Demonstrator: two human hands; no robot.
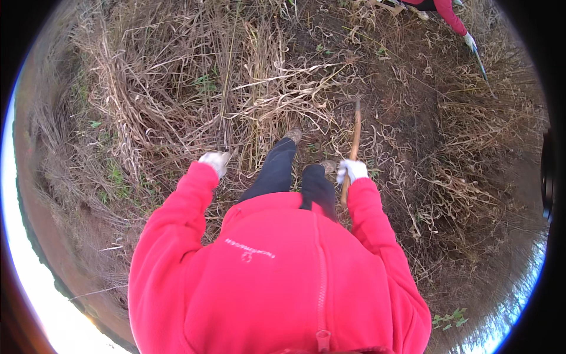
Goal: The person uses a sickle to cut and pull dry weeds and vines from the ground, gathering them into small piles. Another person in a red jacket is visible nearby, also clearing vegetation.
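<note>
My right hand, in a white glove, is closed around the lower part of a sickle's wooden handle. The thin dark curved sickle blade points left at the far end, over flattened dry stalks. My left hand, also gloved in white, is beside standing and leaning dry grass stalks. Its fingers look curled near a pale leaf tip, but whether they grip any stalk is unclear. Between my hands are my dark trouser legs and my shoes, the left foot ahead of the right.
A bundle of cut-looking dry stalks lies across the ground ahead. Dense dry grass stands at left. Bare dark soil with scattered leaves runs on the right. At upper right, a co-worker's gloved hand holds a long-handled tool.
</note>
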